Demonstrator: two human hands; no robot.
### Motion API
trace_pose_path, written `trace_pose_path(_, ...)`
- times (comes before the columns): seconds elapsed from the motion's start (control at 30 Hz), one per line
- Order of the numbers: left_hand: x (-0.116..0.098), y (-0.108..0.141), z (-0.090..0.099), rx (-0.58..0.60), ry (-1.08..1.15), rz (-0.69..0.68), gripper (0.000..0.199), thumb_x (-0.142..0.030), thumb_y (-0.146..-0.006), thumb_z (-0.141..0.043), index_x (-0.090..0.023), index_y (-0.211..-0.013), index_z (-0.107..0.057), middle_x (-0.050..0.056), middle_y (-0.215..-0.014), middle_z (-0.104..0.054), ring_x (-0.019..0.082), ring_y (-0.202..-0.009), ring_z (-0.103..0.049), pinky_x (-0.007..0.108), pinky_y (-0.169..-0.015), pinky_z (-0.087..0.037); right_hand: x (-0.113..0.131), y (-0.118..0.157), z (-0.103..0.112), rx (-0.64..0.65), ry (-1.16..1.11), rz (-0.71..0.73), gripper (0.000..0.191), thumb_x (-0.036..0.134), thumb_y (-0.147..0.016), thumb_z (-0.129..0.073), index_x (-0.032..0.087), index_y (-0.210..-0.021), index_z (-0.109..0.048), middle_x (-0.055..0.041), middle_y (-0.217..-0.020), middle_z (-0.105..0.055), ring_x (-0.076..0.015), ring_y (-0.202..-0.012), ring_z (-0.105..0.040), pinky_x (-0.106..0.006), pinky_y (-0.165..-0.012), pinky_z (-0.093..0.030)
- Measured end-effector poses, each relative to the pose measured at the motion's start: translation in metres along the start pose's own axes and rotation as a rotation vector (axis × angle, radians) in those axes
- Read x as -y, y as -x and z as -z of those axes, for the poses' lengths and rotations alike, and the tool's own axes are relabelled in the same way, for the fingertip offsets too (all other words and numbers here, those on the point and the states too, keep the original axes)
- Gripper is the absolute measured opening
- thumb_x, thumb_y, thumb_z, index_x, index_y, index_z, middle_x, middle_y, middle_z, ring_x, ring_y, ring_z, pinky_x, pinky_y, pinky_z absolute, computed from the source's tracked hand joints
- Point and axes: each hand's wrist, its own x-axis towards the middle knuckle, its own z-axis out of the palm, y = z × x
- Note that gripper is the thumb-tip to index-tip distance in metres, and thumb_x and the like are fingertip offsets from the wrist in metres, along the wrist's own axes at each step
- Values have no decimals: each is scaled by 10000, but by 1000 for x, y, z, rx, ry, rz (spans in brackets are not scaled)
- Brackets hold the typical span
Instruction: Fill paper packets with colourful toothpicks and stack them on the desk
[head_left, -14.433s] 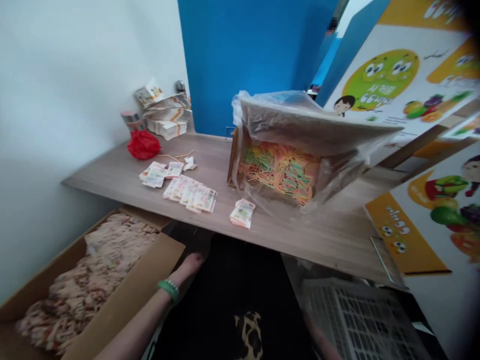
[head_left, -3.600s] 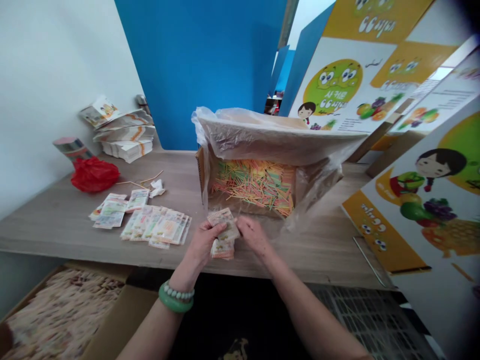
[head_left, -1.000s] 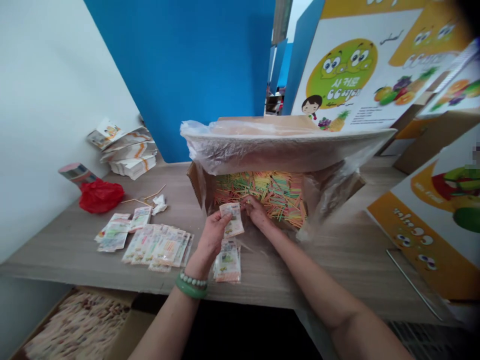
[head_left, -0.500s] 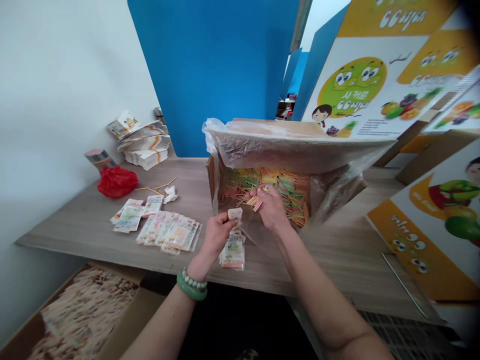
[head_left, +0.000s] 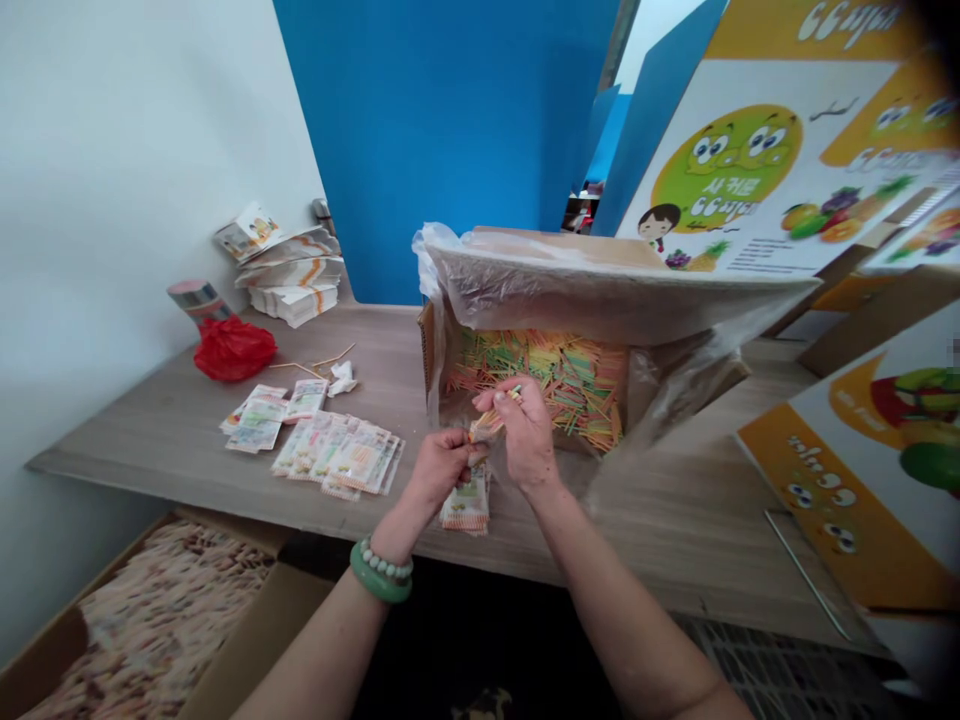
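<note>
My left hand (head_left: 441, 464) is closed on a small printed plastic packet, mostly hidden by the fingers. Close beside it, my right hand (head_left: 525, 430) pinches a small bunch of thin coloured sticks (head_left: 491, 418), their lower ends at the packet's top. Whether the tips are inside the packet I cannot tell. Behind the hands stands an open cardboard box with a clear plastic liner (head_left: 540, 290), holding many loose coloured sticks (head_left: 577, 375). Below my left hand lies a stack of printed packets (head_left: 466, 508) on the table.
Filled packets (head_left: 360, 455) lie in rows on the table (head_left: 180, 440) to the left. Behind them are a red plastic bag (head_left: 234, 348), crumpled tissue (head_left: 343, 378) and stacked cartons (head_left: 292, 285). A floor box (head_left: 255, 630) full of packets stands lower left; printed cartons (head_left: 847, 490) stand right.
My right hand has come down and left from over the box, bringing the sticks to the packet. My left hand has shifted slightly, and the view has moved a little.
</note>
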Motion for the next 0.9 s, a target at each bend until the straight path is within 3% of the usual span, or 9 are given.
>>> trace_pose_path(0.17, 4, 0, -5, 46, 111, 34, 329, -418, -582, -784, -141, -681, -637, -18, -566, -533, 58, -389, -417, 198, -381, -266, 2, 5, 12, 7, 40, -18, 119, 358, -891, -528, 249, -912, -486, 14, -777, -659, -148, -742, -618, -321, -769, -495)
trace_pose_path(0.37, 1, 2, -10, 80, 90, -3, 323, -424, -596, -771, -140, -721, -680, -20, -584, -535, 65, -405, -418, 210, -395, -284, -6, 6, 21, -58, 22, -69, 95, 323, -865, -541, 238, -886, -504, 16, -758, -664, -147, -737, -602, -302, -742, -474)
trace_pose_path(0.47, 1, 1, -12, 82, 86, -47, 351, -471, -616, -774, -150, -706, -665, -32, -576, -502, 70, -426, -389, 222, -416, -282, -7, 5, 21, 24, 23, -193, 141, 360, -838, -547, 239, -870, -482, 3, -820, -700, -148, -684, -592, -297, -681, -469)
trace_pose_path(0.53, 1, -2, -14, 107, 86, -121, 376, -498, -644, -775, -150, -650, -633, -35, -571, -471, 73, -475, -372, 224, -460, -295, -8, 4, 20, 141, 47, -249, 159, 381, -831, -543, 240, -860, -478, -23, -946, -733, -165, -766, -632, -317, -728, -489)
trace_pose_path(0.63, 1, -7, -17, 168, 139, -208, 371, -494, -700, -759, -135, -681, -665, 0, -653, -547, 100, -613, -442, 226, -579, -350, -11, -1, 22, 245, 201, -198, 129, 361, -835, -521, 233, -845, -516, -59, -1119, -729, -203, -1032, -647, -390, -925, -473)
trace_pose_path(0.73, 5, -14, -15, 200, 317, -141, 348, -458, -694, -793, -135, -796, -716, 27, -767, -633, 121, -709, -510, 236, -681, -402, -10, -6, 30, 356, 378, -160, 159, 371, -853, -517, 235, -878, -596, -83, -1277, -675, -225, -1196, -595, -443, -1041, -415)
trace_pose_path(0.8, 8, -16, -10, 198, 436, -71, 349, -429, -666, -834, -140, -832, -728, 31, -789, -654, 123, -717, -536, 240, -701, -425, -7, -7, 38, 422, 404, -156, 238, 411, -868, -535, 251, -1000, -651, -81, -1398, -601, -228, -1304, -528, -450, -1106, -367)
trace_pose_path(0.9, 9, -17, -1, 226, 517, -29, 396, -422, -660, -856, -145, -922, -750, 58, -879, -693, 148, -769, -590, 263, -742, -464, -6, -6, 48, 307, 400, -161, 371, 446, -874, -543, 277, -1191, -635, -66, -1419, -580, -221, -1321, -508, -435, -1121, -353)
